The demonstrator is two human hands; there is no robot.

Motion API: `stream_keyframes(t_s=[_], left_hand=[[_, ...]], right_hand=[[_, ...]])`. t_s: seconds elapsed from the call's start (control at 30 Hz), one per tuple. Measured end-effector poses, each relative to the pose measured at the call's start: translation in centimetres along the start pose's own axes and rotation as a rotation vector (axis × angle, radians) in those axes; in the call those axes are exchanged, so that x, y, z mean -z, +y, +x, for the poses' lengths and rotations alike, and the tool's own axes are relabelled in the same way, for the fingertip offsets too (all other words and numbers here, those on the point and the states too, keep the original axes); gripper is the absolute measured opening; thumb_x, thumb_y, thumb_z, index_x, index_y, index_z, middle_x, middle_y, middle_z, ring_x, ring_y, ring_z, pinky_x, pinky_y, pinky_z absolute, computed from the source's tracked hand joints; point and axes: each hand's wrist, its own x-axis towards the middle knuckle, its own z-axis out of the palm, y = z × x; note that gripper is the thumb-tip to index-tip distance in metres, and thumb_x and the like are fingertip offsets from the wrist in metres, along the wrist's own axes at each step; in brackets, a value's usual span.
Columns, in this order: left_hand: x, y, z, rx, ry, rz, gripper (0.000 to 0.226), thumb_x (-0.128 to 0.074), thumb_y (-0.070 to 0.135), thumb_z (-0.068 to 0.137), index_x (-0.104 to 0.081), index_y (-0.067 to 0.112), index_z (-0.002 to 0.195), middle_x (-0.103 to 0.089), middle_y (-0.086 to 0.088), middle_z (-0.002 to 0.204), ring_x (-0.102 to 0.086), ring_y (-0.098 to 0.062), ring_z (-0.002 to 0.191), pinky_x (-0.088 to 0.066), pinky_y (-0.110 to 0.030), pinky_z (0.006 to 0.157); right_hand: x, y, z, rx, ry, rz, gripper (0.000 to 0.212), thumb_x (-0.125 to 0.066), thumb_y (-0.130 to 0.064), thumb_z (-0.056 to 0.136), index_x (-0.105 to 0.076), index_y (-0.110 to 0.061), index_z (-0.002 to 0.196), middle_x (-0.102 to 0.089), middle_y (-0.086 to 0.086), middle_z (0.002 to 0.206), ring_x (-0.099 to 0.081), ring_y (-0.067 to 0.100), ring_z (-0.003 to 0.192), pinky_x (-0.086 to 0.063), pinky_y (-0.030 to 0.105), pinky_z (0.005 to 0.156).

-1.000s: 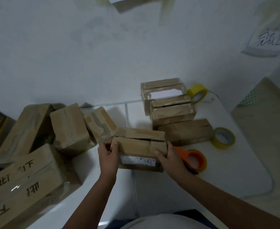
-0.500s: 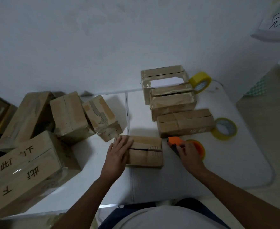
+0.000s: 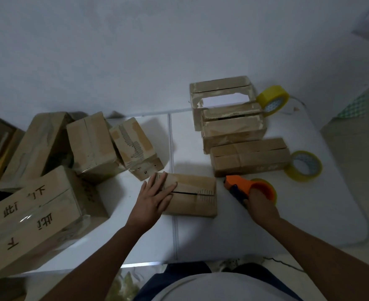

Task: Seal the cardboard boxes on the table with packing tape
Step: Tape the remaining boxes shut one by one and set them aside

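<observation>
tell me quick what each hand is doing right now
Left hand: open, flat on the small box.
Right hand: holding the orange tape dispenser.

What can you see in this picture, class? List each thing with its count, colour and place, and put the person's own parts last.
Box under the hand: one, brown, near middle of the table, top seam untaped.
Boxes on the right: three, brown, in a row toward the wall: long one, middle one, back one with a torn opening.
Boxes on the left: about five, brown, piled; the largest has dark printed characters.
Tape dispenser: one, orange, right of the near box.
Tape rolls: two, yellow, one by the back box, one beside the long box.
Table: one, white.
Wall: white, behind.
Left hand: flat on the near box.
Right hand: grip on the dispenser.
</observation>
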Motion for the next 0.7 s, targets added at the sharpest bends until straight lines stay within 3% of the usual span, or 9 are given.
stream_keyframes(t_s=[0.1, 0.2, 0.33, 0.4, 0.53, 0.7], left_hand=[[-0.1, 0.0, -0.2, 0.033, -0.008, -0.112, 0.05, -0.022, 0.057, 0.103, -0.039, 0.04, 0.146, -0.018, 0.005, 0.164, -0.002, -0.016, 0.153, -0.023, -0.041, 0.118], [-0.2, 0.1, -0.4, 0.039, -0.02, -0.14, 0.049, -0.024, 0.058, 0.101, -0.038, 0.043, 0.145, -0.016, 0.007, 0.165, 0.002, -0.012, 0.153, -0.023, -0.039, 0.116], [-0.7, 0.7, 0.3, -0.011, -0.043, -0.139, 0.05, -0.025, 0.057, 0.102, -0.041, 0.04, 0.146, -0.014, 0.009, 0.165, 0.001, -0.015, 0.153, -0.025, -0.038, 0.116], [-0.9, 1.3, 1.0, -0.046, -0.042, -0.135, 0.052, -0.022, 0.058, 0.102, -0.042, 0.04, 0.146, -0.014, 0.009, 0.165, 0.0, -0.017, 0.153, -0.024, -0.036, 0.117], [-1.3, 2.6, 2.7, -0.04, -0.074, -0.139, 0.057, -0.017, 0.063, 0.1, -0.042, 0.041, 0.145, -0.014, 0.009, 0.164, 0.005, -0.012, 0.153, -0.021, -0.032, 0.118], [-1.8, 3.0, 3.3, -0.07, -0.097, -0.162, 0.056, -0.028, 0.054, 0.101, -0.066, 0.021, 0.127, -0.043, -0.004, 0.153, 0.009, -0.013, 0.152, -0.017, -0.031, 0.119]], right_hand=[[1.3, -0.2, -1.4, 0.033, 0.103, 0.027, 0.017, -0.041, -0.023, 0.103, -0.049, -0.008, 0.105, -0.057, 0.007, 0.09, -0.056, 0.023, 0.078, -0.042, 0.034, 0.065], [2.8, -0.1, -2.4, 0.063, 0.206, 0.214, 0.019, -0.039, -0.022, 0.103, -0.052, -0.008, 0.101, -0.06, 0.011, 0.086, -0.056, 0.026, 0.072, -0.043, 0.037, 0.062], [6.3, -1.9, -3.9, 0.169, 0.339, 0.411, 0.024, -0.044, -0.021, 0.101, -0.049, -0.013, 0.079, -0.054, 0.007, 0.067, -0.053, 0.026, 0.063, -0.033, 0.034, 0.054], [8.4, -3.9, -4.8, 0.257, 0.379, 0.479, 0.033, -0.047, -0.032, 0.1, -0.048, -0.015, 0.072, -0.051, 0.004, 0.062, -0.051, 0.02, 0.058, -0.032, 0.032, 0.054], [10.1, -8.0, -6.2, 0.383, 0.327, 0.446, 0.048, -0.044, -0.06, 0.089, -0.06, -0.017, 0.075, -0.061, -0.004, 0.067, -0.059, 0.008, 0.063, -0.044, 0.03, 0.056], [7.8, -10.8, -5.8, 0.431, 0.256, 0.325, 0.055, -0.045, -0.068, 0.088, -0.059, -0.017, 0.073, -0.062, -0.001, 0.067, -0.06, 0.01, 0.064, -0.05, 0.041, 0.06]])
